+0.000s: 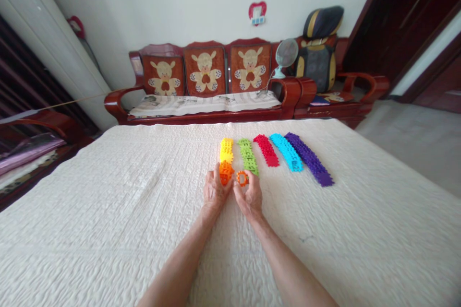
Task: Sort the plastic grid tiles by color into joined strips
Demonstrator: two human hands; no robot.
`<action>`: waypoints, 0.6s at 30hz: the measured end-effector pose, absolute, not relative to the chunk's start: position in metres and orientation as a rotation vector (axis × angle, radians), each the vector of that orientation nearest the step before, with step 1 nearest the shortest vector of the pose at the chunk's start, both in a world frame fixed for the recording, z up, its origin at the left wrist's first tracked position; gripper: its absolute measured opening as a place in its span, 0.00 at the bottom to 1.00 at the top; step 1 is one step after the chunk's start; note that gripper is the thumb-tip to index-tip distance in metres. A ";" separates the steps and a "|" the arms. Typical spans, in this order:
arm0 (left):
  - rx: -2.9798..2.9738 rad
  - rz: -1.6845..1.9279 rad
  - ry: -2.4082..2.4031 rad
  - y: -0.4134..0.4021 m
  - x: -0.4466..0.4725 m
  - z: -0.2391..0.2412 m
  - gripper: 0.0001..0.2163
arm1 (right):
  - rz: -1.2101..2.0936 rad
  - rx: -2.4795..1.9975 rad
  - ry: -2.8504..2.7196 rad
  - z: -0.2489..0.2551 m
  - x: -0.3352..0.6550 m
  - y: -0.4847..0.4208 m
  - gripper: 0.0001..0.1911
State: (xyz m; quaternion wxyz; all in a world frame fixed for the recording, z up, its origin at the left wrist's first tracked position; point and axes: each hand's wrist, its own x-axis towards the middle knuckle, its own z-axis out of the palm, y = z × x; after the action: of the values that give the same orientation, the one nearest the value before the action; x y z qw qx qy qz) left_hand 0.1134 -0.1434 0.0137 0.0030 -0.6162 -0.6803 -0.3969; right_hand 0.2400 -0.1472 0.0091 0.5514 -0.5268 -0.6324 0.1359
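Working with both hands just right of centre-left, mid-frame, over a white quilted cloth (108,230). My left hand (215,192) is curled around an orange clump (225,171), fingers along its left side, thumb at its lower right; how many pieces make it up, I cannot tell. My right hand (251,197) pinches an orange ring (238,179), squarish and toothed, between thumb and forefinger, middle of the frame, just right of the clump. Thumbs near each other. Clump sits directly below the yellow strip (226,150) and appears to meet its lower end; whether the two are linked is unclear. Fanning out to the right from there: green strip (248,156), its lower end close by my right fingers; then red strip (266,150), the shortest of these four; blue strip (287,152); and purple strip (309,158), longest, slanting down to the right. Blue and purple lie close together at their upper ends. Beyond the cloth, across the upper middle: a dark red wooden sofa (293,96) with three bear cushions (208,72). Small fan (287,53) at its right end, massage pad (317,64) on the seat at upper right.
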 end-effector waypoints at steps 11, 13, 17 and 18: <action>-2.184 -1.722 -1.950 -0.162 0.113 0.032 0.11 | 0.204 -1.147 -1.607 0.010 0.237 -0.152 0.25; -2.216 -1.786 -2.054 -0.162 0.115 0.034 0.11 | 0.189 -1.125 -1.648 0.012 0.236 -0.154 0.25; -2.210 -1.939 -2.164 -0.161 0.114 0.032 0.12 | 0.169 -1.099 -1.694 0.017 0.234 -0.157 0.24; -2.213 -1.964 -2.183 -0.161 0.112 0.031 0.12 | 0.167 -1.088 -1.699 0.018 0.234 -0.157 0.24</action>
State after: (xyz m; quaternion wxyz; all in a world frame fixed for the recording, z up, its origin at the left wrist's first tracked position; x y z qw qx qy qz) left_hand 0.1120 -0.1607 0.0315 -0.2647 -0.5802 -0.5726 -0.5152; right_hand 0.2343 -0.1575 0.0182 0.5301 -0.4559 -0.7115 0.0702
